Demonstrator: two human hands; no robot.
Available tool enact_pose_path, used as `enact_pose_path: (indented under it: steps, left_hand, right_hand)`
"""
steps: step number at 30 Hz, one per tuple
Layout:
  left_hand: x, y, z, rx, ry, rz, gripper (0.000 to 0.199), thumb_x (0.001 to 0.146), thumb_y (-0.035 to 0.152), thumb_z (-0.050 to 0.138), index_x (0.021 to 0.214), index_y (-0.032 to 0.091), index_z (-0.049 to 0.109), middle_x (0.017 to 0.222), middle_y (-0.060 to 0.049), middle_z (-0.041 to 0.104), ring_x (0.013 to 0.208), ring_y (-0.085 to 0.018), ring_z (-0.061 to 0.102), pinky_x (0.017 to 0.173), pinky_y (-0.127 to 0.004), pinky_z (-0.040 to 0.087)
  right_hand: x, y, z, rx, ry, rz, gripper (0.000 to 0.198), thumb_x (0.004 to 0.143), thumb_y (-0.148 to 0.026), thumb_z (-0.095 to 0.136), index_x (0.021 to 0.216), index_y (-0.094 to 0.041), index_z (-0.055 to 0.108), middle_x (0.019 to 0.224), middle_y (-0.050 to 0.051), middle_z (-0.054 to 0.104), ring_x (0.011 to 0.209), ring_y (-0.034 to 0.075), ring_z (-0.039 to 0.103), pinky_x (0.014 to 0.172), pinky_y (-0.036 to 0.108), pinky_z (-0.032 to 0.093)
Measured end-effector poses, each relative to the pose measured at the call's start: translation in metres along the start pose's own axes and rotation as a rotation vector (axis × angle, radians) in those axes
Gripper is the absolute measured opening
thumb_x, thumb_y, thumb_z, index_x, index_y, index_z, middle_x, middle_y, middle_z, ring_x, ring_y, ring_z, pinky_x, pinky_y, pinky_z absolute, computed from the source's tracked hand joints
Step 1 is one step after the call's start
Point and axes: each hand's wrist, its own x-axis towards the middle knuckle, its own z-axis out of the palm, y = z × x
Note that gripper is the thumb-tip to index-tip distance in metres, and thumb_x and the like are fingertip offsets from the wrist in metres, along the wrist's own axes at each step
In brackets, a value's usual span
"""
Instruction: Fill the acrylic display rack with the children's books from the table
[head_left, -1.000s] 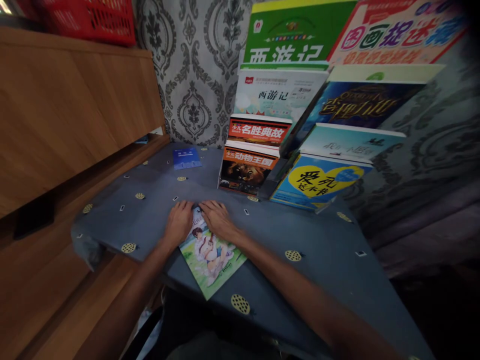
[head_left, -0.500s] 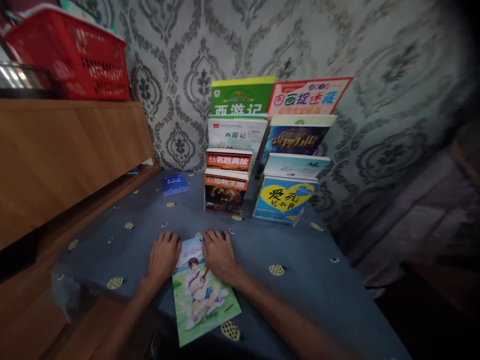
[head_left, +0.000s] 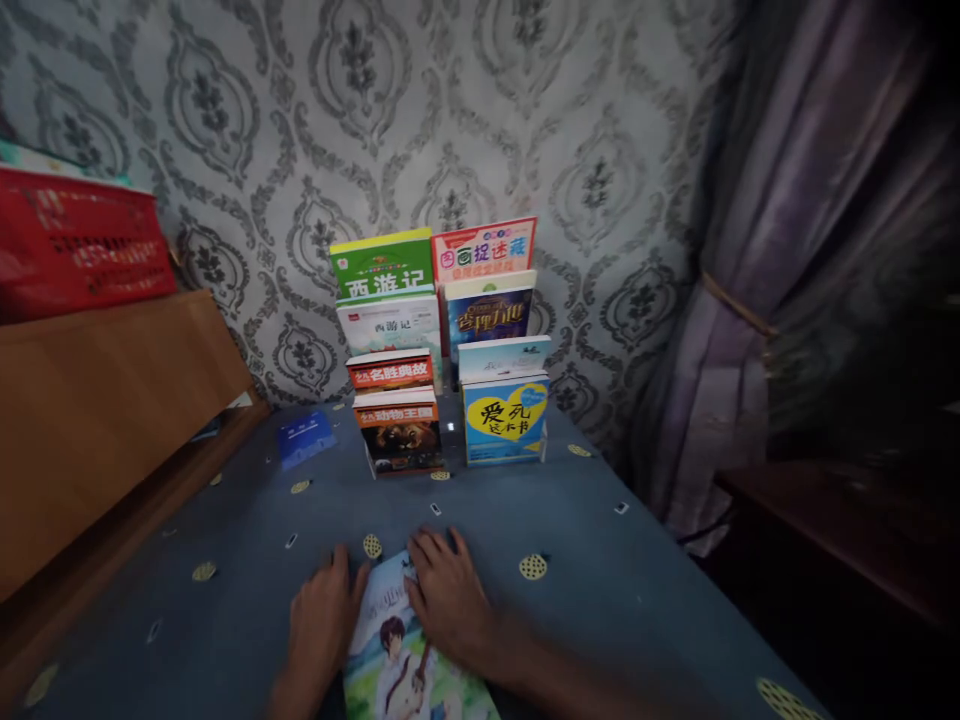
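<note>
A thin paperback book with an illustrated cover of a seated figure in a white shirt lies flat on the table near me, its lower end cut off by the picture's bottom edge. My left hand rests along its left side, fingers forward and slightly bent, the thumb by the edge. Across the upper right part of the cover lies my right hand, fingers stretched out and a little apart. Neither hand grips the book visibly.
Two stepped stands of books face me, with a lion-cover book and a blue-and-yellow book in front. A blue booklet lies at the back left. A wooden cabinet bears a red basket. At right hangs a curtain.
The camera view has tilted up and turned right, so the table, book and hands sit lower in the picture. Both hands remain at the book.
</note>
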Motion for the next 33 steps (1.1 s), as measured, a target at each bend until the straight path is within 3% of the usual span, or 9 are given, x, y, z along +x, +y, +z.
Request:
enact_pose_path:
  steps: [4,10,14,16,18,21,24,28,33]
  left_hand:
    - [0.015,-0.014,0.01,-0.189,-0.047,0.018,0.047,0.095,0.049,0.036,0.109,0.019,0.069,0.1,-0.017,0.075,0.098,-0.035,0.07,0.081,-0.041,0.048]
    - [0.037,-0.033,0.022,-0.738,-0.092,0.045,0.038,0.075,0.061,0.061,0.074,0.025,0.074,0.086,-0.011,0.074,0.094,-0.035,0.068,0.084,-0.037,0.049]
    - [0.043,-0.024,0.015,-1.104,-0.306,-0.064,0.054,0.059,0.074,0.072,0.062,0.021,0.066,0.065,-0.007,0.067,0.068,-0.027,0.066,0.064,-0.034,0.051]
    - [0.046,-0.014,0.011,-1.324,-0.398,-0.196,0.056,0.05,0.071,0.081,0.064,0.019,0.063,0.058,-0.004,0.064,0.055,-0.022,0.062,0.055,-0.031,0.048]
    - [0.049,-0.002,0.005,-1.441,-0.38,-0.283,0.056,0.05,0.068,0.083,0.066,0.019,0.061,0.053,0.0,0.061,0.046,-0.018,0.057,0.048,-0.028,0.044]
    - [0.059,0.016,-0.006,-1.512,-0.341,-0.281,0.057,0.046,0.065,0.086,0.059,0.02,0.053,0.043,0.004,0.053,0.037,-0.013,0.049,0.043,-0.024,0.036]
    - [0.07,0.028,-0.016,-1.533,-0.286,-0.233,0.064,0.041,0.071,0.084,0.051,0.02,0.047,0.038,0.005,0.046,0.036,-0.01,0.042,0.04,-0.022,0.032]
    - [0.076,0.038,-0.014,-1.568,-0.192,-0.238,0.063,0.047,0.076,0.078,0.058,0.019,0.053,0.041,0.005,0.05,0.039,-0.012,0.048,0.04,-0.023,0.036]
    - [0.059,0.044,0.007,-1.644,-0.349,-0.228,0.062,0.056,0.062,0.083,0.096,0.017,0.068,0.073,-0.006,0.074,0.068,-0.026,0.071,0.058,-0.033,0.054]
  right_hand:
    - [0.0,-0.001,-0.005,0.084,-0.022,0.028,0.048,0.099,-0.031,0.045,0.14,-0.009,0.054,0.145,0.018,0.054,0.14,0.031,0.042,0.121,0.058,0.019]
    - [0.002,0.005,-0.005,0.179,-0.02,0.029,0.049,0.097,-0.032,0.048,0.142,-0.012,0.053,0.147,0.017,0.052,0.14,0.031,0.043,0.121,0.055,0.022]
    - [0.002,0.014,-0.003,0.357,0.041,0.061,0.051,0.097,-0.032,0.047,0.146,-0.018,0.049,0.149,0.015,0.05,0.141,0.029,0.042,0.12,0.05,0.027]
    - [0.004,0.019,-0.001,0.574,0.085,0.133,0.059,0.094,-0.034,0.053,0.15,-0.019,0.042,0.152,0.015,0.046,0.141,0.028,0.042,0.118,0.047,0.031]
    - [0.009,0.023,0.001,0.892,0.138,0.225,0.066,0.088,-0.042,0.061,0.147,-0.019,0.043,0.145,0.014,0.054,0.13,0.027,0.053,0.109,0.043,0.042]
    - [0.019,0.029,0.005,1.424,0.094,0.336,0.06,0.075,-0.06,0.073,0.116,-0.017,0.064,0.101,0.008,0.073,0.09,0.022,0.069,0.082,0.035,0.053]
    - [0.027,0.031,0.003,1.757,0.015,0.421,0.058,0.061,-0.063,0.083,0.088,-0.015,0.066,0.074,0.002,0.07,0.068,0.015,0.066,0.071,0.028,0.05]
    - [0.033,0.036,-0.012,1.838,0.118,0.454,0.054,0.06,-0.061,0.086,0.081,-0.015,0.066,0.063,-0.001,0.067,0.057,0.013,0.062,0.065,0.026,0.047]
    - [0.04,0.053,-0.038,1.674,0.387,0.442,0.052,0.063,-0.064,0.082,0.077,-0.016,0.065,0.063,-0.001,0.066,0.057,0.014,0.06,0.059,0.025,0.044]
